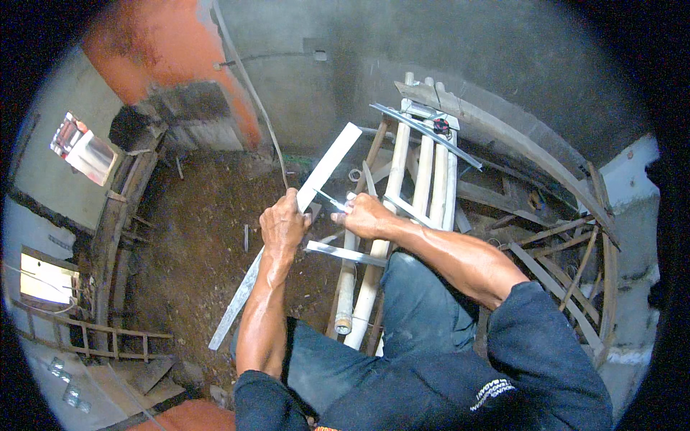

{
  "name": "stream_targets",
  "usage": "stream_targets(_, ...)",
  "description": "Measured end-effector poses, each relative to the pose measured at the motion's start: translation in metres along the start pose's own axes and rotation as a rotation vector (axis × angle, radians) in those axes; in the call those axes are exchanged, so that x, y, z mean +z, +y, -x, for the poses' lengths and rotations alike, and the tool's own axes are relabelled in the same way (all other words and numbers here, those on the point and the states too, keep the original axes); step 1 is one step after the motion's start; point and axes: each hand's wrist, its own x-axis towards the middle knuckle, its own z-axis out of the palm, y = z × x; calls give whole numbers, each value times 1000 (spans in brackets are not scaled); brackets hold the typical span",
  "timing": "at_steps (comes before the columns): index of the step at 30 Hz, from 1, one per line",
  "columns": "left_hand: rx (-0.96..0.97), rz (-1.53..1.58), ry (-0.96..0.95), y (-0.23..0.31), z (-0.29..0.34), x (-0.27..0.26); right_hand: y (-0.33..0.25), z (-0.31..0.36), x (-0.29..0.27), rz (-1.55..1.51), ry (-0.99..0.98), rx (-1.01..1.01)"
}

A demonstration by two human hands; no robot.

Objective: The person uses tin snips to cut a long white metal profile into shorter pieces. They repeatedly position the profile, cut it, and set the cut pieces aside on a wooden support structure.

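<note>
My left hand (282,219) is closed around a long, flat metal strip (330,161). The strip slants from upper right to lower left; its upper end is bright white and its lower end looks grey. In my right hand (368,215) is a slim tool with a thin shaft (330,199). The shaft's tip meets or nearly meets the strip's edge just above my left hand. My fingers hide much of the tool, so its exact kind cannot be made out. A short metal channel piece (345,253) lies across the bamboo poles (399,161) below my right hand.
A longer metal channel (424,135) crosses the poles' far end, beside a small black-and-red object (440,126). Wooden planks and frames (560,273) lean at the right. A bamboo ladder (93,337) lies at lower left. Bare earth floor (194,237) is below.
</note>
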Motion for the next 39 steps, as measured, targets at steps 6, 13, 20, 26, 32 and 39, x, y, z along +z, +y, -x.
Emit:
stream_targets(6,-367,201,-193,-2,-3,9,-14,5,-15,-735,-480,349)
stream_targets(13,-510,400,-125,-26,-12,11,-1,29,-36,-1674,-521,294)
stream_targets(20,-698,1450,-364,-9,-1,-22,-1,34,-47,-326,-220,140)
stream_targets(26,-699,1489,-399,-13,-4,-35,-8,36,-43,-391,-172,149)
stream_targets(32,-639,1428,-440,-21,-2,-25,-14,32,-31,-378,-152,161)
stream_targets(39,-334,983,-335,-29,-12,3,-5,27,-31,-433,-168,264)
